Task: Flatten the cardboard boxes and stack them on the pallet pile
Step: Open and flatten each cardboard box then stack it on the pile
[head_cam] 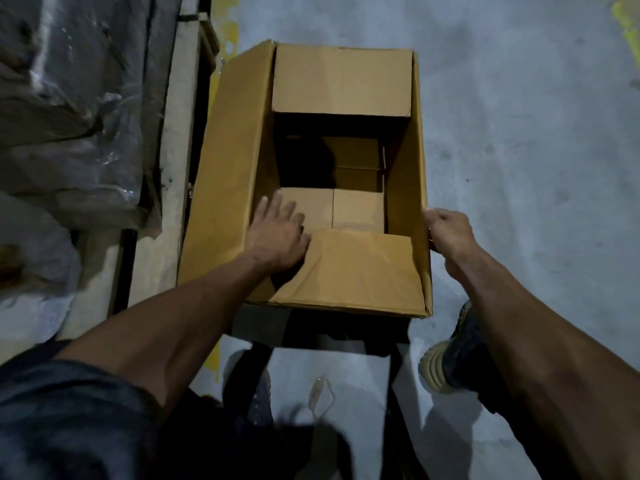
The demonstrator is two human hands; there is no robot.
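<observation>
Brown corrugated cardboard box (pixel 311 181), open at the top, standing upright on the grey concrete floor (pixel 519 150) directly in front of the person. Its 2 short top flaps are folded inward, the far one (pixel 341 81) and the near one (pixel 349 268); the long left flap (pixel 225 168) leans outward. The left hand (pixel 277 233) reaches inside the box with fingers straight and spread, palm lying against the near-left inner wall beside the near flap, gripping nothing. The right hand (pixel 446 230) is curled round the upper edge of the right wall near its near corner, thumb inside. Left of the box, a pale raised ledge (pixel 173 168) and a plastic-wrapped grey load (pixel 76 98) stand close beside the outward flap. The right side opens onto bare floor. A dark shoe with a pale sole (pixel 446 358) stands just behind the box's near-right corner. Yellow paint marks (pixel 230 32) streak the floor.
</observation>
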